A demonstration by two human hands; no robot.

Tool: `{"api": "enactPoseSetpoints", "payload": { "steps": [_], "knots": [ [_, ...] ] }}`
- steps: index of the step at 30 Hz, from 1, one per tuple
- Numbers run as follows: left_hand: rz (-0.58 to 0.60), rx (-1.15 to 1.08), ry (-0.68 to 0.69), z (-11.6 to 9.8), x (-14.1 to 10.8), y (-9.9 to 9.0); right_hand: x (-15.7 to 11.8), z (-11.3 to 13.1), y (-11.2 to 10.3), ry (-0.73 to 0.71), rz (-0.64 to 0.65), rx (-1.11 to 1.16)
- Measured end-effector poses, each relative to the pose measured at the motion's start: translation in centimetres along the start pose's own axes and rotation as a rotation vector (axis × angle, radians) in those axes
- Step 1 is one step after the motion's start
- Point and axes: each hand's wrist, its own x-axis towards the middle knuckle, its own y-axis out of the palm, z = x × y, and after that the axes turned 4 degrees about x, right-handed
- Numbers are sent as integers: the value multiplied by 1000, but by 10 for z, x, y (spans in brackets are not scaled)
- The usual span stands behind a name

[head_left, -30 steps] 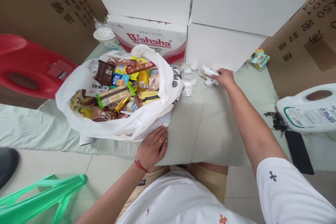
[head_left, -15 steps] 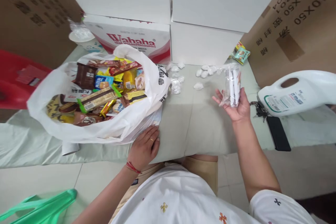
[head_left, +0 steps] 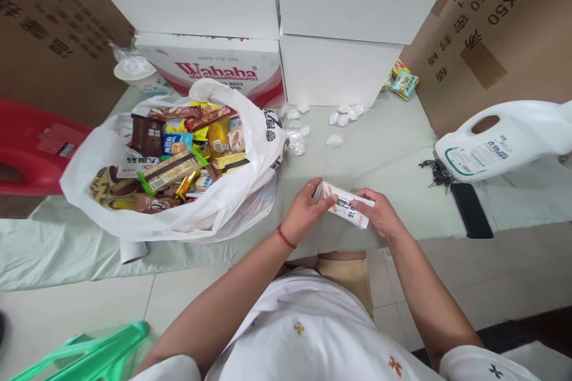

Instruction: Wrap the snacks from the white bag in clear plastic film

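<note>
A white plastic-wrapped packet (head_left: 345, 205) with dark print lies between my two hands above the front of the cloth-covered table. My left hand (head_left: 307, 209) grips its left end, with the thumb on top. At the packet's right end, my right hand (head_left: 379, 212) is closed on it, thumb pressing the upper face. To the left stands an open white plastic bag (head_left: 236, 214) full of wrapped snacks, among them a long bar with green ends (head_left: 172, 171). Small white packets (head_left: 343, 116) and one single white piece (head_left: 334, 140) lie beyond my hands.
Behind are a Wahaba-printed carton (head_left: 218, 65) and white boxes (head_left: 330, 71). At right sit a white jug (head_left: 491, 143), keys (head_left: 440, 175) and a black phone (head_left: 471, 211). A red container (head_left: 36, 143) and paper cup (head_left: 143, 77) are at left.
My left hand has left the table edge beside the bag and taken hold of the packet. My right hand has brought the packet toward my body and turned it flat. The view has shifted slightly.
</note>
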Motion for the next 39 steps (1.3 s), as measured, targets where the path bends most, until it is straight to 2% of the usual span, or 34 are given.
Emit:
{"api": "enactPoseSetpoints", "payload": {
  "steps": [3,6,8,10,14,15,16,19,22,27,30,32,35,37,39],
  "knots": [
    [38,-147,-104,4,5,-5,-3,0,3,-38,50,-49],
    [115,-230,-264,6,-1,-11,-4,-2,9,-53,159,-60],
    [146,-291,-325,8,-7,-14,-3,-4,13,-54,175,-16],
    [108,-378,-310,13,-10,-18,-2,-6,14,-114,51,76],
    [-51,-506,-259,30,-11,-26,-13,-10,13,-377,-465,148],
    [-83,-518,-246,34,-11,-28,-18,-11,16,-411,-526,115],
    [-101,-525,-232,37,-12,-28,-24,-13,19,-420,-533,72],
    [-59,-544,-195,40,-15,-27,-36,-18,34,-331,-424,28],
    [66,-574,-163,37,-21,-28,-36,-18,39,-194,-333,153],
    [166,-616,-146,41,-31,-39,-32,-4,27,-215,-312,326],
    [230,-637,-181,48,-34,-35,-30,-2,37,-142,-272,368],
    [231,-671,-199,52,-34,-27,-27,-8,54,-131,-218,384],
    [158,-733,-197,54,-32,-17,-24,-21,78,-173,-187,438],
    [122,-751,-204,54,-30,-17,-24,-27,85,-184,-184,443],
    [112,-749,-221,54,-29,-21,-26,-28,82,-165,-156,450]
  ]
}}
